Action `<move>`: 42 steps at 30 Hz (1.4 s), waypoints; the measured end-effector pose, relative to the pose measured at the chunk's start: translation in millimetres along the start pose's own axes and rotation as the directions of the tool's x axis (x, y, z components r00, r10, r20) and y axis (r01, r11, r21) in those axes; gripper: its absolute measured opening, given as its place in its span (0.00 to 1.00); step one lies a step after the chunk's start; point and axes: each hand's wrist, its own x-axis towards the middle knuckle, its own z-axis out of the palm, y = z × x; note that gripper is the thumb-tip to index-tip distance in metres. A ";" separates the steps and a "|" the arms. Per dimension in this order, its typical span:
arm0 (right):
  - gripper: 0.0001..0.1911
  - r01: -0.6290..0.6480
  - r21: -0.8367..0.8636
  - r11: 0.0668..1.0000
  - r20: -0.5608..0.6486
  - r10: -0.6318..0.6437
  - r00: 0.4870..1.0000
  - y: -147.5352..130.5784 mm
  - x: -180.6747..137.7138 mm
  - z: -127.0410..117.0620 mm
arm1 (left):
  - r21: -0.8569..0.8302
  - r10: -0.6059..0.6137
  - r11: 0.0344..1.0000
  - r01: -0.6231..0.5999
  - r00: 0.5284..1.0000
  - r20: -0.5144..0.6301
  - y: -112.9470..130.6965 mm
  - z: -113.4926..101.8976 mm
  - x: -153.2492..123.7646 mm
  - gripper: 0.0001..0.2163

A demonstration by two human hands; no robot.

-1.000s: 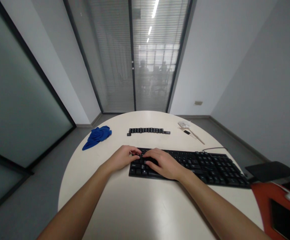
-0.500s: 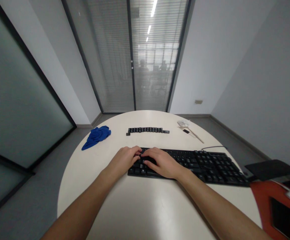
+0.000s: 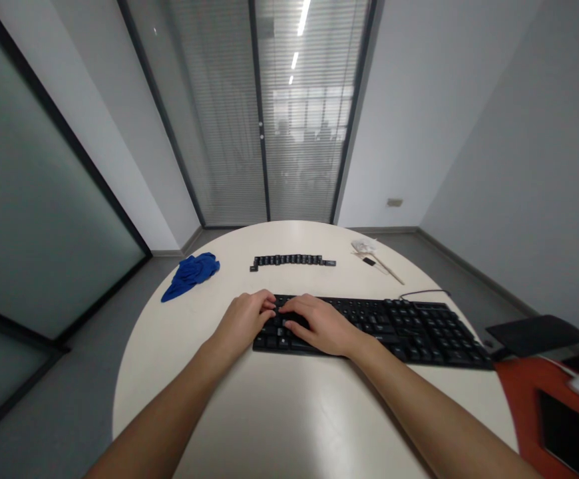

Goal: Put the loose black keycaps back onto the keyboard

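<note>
A black keyboard (image 3: 409, 326) lies across the round white table (image 3: 289, 412). Both of my hands are at its left end. My left hand (image 3: 244, 320) sits on the upper left corner with its fingers curled onto the keys. My right hand (image 3: 319, 324) lies just beside it, fingers bent down and pressed together on a key; what is under the fingertips is hidden. The fingertips of the two hands nearly touch. A row of several loose black keycaps (image 3: 292, 260) is lined up farther back on the table.
A crumpled blue cloth (image 3: 190, 274) lies at the table's back left. At the back right are a small white object (image 3: 364, 247), a thin stick (image 3: 386, 269) and a small black piece (image 3: 369, 261). An orange object (image 3: 544, 412) and a black armrest (image 3: 534, 329) are at the right.
Both hands stay at the keyboard's left end. My left fingers have curled in a little closer to my right hand. The view has shifted slightly.
</note>
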 end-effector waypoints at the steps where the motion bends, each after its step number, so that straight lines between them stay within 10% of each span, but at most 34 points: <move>1: 0.13 -0.001 0.000 1.000 0.001 0.001 1.000 -0.1 -0.1 -0.1 | 0.034 -0.001 0.999 0.001 1.000 0.003 1.7 -1.1 -0.9 0.09; 9: 0.18 0.022 -0.002 1.000 0.021 -0.022 1.000 -4.2 1.6 -2.8 | 0.235 0.039 0.971 -0.049 0.998 0.044 8.9 -2.2 -3.9 0.11; 29: 0.19 -0.034 -0.015 0.999 0.002 0.034 0.999 -2.2 -1.1 0.2 | -0.450 -0.027 0.892 0.043 0.999 0.044 -37.1 13.6 14.7 0.13; 42: 0.18 0.015 -0.013 1.000 0.033 -0.015 0.999 -5.7 1.3 -2.6 | 0.105 0.056 0.993 -0.058 0.998 0.021 2.6 0.5 -1.1 0.17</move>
